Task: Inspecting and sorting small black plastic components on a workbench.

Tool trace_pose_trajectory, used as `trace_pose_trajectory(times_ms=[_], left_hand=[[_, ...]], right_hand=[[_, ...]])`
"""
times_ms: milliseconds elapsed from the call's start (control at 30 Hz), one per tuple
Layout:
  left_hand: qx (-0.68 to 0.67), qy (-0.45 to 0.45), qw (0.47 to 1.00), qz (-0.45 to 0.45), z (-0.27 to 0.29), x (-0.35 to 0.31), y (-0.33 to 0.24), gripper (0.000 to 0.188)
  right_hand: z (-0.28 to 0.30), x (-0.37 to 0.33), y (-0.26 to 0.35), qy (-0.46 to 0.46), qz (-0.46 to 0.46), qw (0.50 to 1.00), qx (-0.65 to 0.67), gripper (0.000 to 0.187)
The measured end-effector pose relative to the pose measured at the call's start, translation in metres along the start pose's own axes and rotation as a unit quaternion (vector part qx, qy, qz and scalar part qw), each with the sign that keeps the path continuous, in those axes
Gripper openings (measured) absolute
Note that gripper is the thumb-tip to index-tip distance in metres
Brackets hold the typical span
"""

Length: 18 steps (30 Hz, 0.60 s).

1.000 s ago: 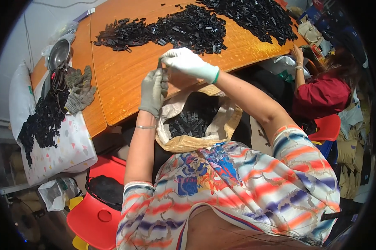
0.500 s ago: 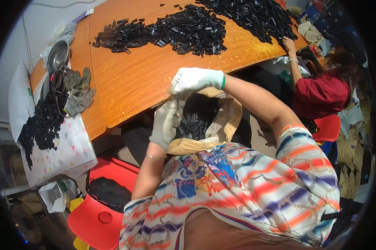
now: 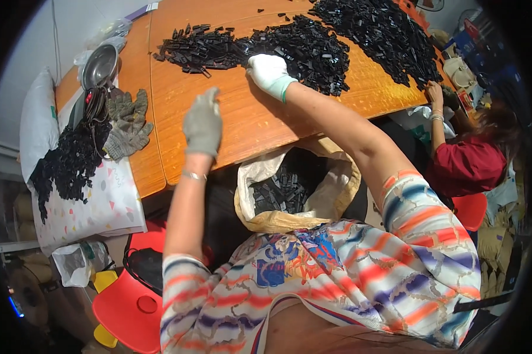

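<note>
My right hand point(image 3: 270, 76), in a white knit glove with a green cuff, is at the near edge of a pile of small black plastic pieces point(image 3: 316, 50) on the table. Its fingers bend down and their tips are hidden, so I cannot tell whether it grips a piece. Over the bare wood to its left is my left hand point(image 3: 202, 122) in a greyish glove, fingers stretched forward, nothing visible in it. Below the table edge, an open woven sack point(image 3: 251, 219) with a rolled rim stands at my lap, holding more black pieces point(image 3: 281, 192).
Another black heap point(image 3: 384, 41) lies far right, where a person in a dark red top point(image 3: 466, 168) reaches to it. At left are a metal bowl point(image 3: 101, 65), grey work gloves point(image 3: 127, 124), black scraps point(image 3: 71, 168) and a white sack point(image 3: 37, 130). A red chair point(image 3: 127, 310) stands lower left.
Both hands have left the sack's rim and come apart. The right reached forward to the black pile; the left moved forward and left over the table. The sack's mouth now shows wider.
</note>
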<state>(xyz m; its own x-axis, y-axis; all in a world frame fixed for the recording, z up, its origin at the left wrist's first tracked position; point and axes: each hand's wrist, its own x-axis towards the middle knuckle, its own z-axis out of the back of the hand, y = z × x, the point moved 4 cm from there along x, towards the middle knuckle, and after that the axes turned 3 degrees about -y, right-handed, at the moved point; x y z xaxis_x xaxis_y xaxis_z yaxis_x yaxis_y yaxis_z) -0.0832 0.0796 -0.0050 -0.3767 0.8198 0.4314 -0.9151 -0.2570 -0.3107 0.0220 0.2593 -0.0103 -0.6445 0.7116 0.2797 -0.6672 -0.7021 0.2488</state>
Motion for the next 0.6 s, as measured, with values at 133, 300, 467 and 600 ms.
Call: trace_pose_trajectory(times_ms=[133,300,467,600], left_hand=[[0.053,0.033,0.998,0.019,-0.014,0.066,0.034,0.025],[0.130,0.093,0.986,-0.043,-0.030,0.091,0.039,0.022],[0.142,0.084,0.984,-0.070,-0.031,0.086,0.044,0.020],[0.146,0.082,0.983,-0.081,-0.030,0.077,0.038,0.018]], right_hand=[[-0.001,-0.005,0.019,-0.017,0.073,0.997,-0.004,0.017],[0.003,-0.016,0.018,0.059,0.092,0.992,0.068,0.016],[0.013,-0.018,0.001,0.097,0.024,0.987,0.124,0.018],[0.014,-0.027,0.012,0.083,0.041,0.993,0.069,0.022]])
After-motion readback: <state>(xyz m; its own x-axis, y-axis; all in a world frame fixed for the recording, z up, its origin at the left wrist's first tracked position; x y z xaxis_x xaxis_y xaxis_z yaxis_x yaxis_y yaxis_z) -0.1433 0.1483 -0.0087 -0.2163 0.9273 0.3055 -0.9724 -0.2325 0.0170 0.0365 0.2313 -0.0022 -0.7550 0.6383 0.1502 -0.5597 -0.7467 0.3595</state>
